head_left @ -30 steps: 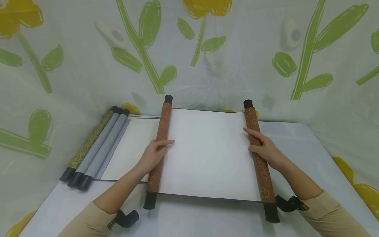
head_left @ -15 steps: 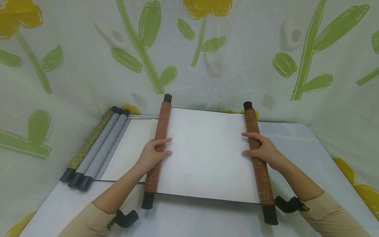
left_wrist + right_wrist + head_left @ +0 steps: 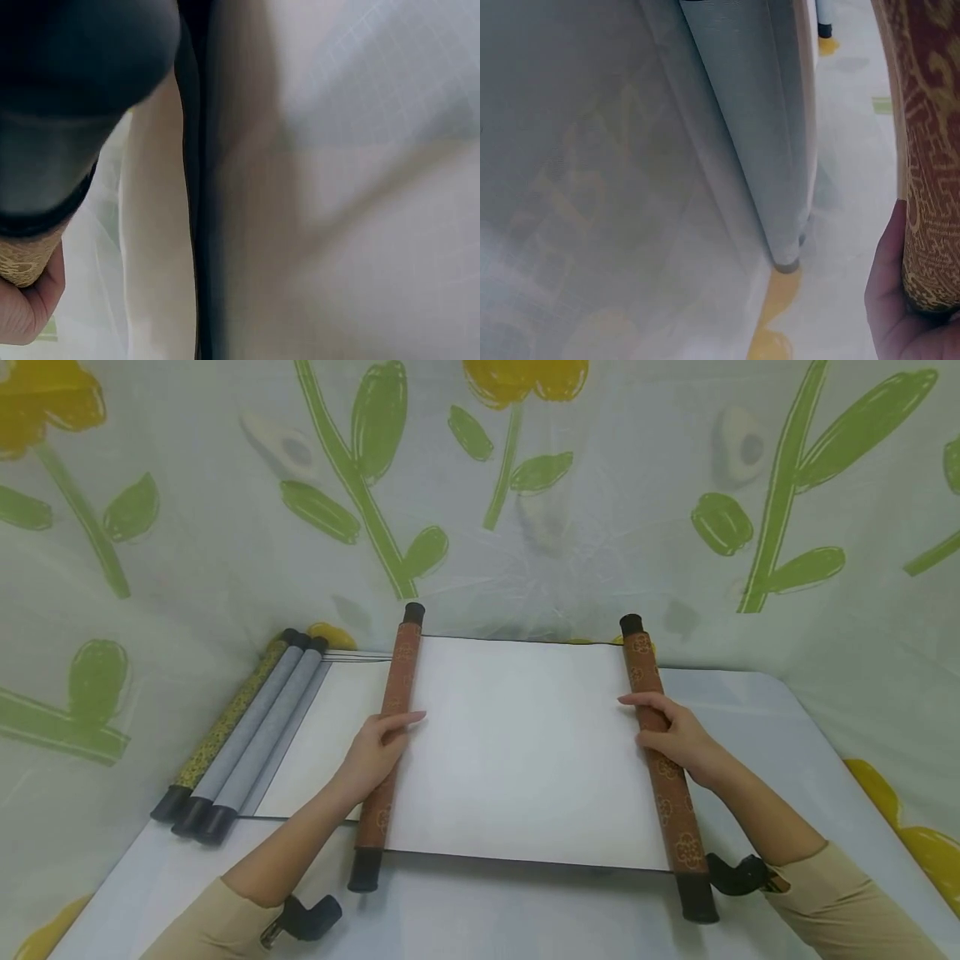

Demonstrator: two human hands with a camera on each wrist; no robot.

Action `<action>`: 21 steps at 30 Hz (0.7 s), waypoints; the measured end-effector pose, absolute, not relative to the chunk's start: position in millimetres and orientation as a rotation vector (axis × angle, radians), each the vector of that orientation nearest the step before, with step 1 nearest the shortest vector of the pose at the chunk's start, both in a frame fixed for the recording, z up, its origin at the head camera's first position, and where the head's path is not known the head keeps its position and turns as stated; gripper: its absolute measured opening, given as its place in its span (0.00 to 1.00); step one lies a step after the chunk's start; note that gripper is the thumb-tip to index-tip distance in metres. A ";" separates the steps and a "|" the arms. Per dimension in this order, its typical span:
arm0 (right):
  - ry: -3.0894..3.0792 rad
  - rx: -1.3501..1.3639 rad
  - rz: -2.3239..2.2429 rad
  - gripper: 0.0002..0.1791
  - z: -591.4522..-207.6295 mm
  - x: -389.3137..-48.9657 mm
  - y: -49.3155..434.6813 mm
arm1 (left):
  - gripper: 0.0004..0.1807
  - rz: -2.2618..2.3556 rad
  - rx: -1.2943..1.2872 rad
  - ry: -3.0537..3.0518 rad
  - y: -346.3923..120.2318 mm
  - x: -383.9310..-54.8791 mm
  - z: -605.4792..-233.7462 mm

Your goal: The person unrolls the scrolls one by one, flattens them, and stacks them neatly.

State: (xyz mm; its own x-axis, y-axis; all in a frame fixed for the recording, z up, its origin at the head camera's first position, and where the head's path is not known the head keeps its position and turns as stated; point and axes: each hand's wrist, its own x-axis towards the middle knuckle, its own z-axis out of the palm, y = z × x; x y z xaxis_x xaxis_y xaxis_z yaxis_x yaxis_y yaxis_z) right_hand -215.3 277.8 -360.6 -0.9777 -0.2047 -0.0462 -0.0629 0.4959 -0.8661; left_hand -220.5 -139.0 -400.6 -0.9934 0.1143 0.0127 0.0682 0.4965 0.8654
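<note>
A hanging scroll with white paper (image 3: 525,752) is partly unrolled between two brown rollers with a gold flower pattern and black end knobs. My left hand (image 3: 369,758) grips the left roller (image 3: 398,677) near its middle, thumb and fingers round it. Likewise, my right hand (image 3: 681,735) holds the right roller (image 3: 672,806). A shadow below the front edge shows the scroll raised off the table there. In the left wrist view, a black knob (image 3: 67,60) fills the upper left corner. Part of my right hand (image 3: 896,315) shows beside the patterned roller (image 3: 937,150) in the right wrist view.
On the left of the white table (image 3: 510,927) lie several rolled scrolls side by side, one yellow-patterned (image 3: 228,722) and others grey (image 3: 273,727). White paper (image 3: 318,735) spreads from them under the left roller. A flower-printed curtain (image 3: 600,510) hangs behind.
The left roller has moved left in my left hand, and the right roller has shifted slightly right. More white paper shows between them.
</note>
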 end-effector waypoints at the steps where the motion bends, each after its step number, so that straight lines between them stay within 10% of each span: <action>1: 2.593 -0.224 -1.490 0.32 -360.5 -215.3 277.6 | 0.22 1.556 0.160 2.671 -139.6 -220.6 -400.9; 21: 2.609 -0.246 -1.493 0.35 -359.4 -214.7 280.3 | 0.25 1.555 0.148 2.699 -148.3 -222.3 -401.0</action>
State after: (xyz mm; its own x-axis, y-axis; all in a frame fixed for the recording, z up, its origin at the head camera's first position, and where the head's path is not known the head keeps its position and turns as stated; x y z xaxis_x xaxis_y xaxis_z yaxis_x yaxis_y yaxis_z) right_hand -214.7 280.3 -359.4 -0.9789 -0.2026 -0.0282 -0.0783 0.4985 -0.8633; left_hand -222.3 -148.3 -401.0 -0.9952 0.0938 0.0276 0.0709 0.4985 0.8640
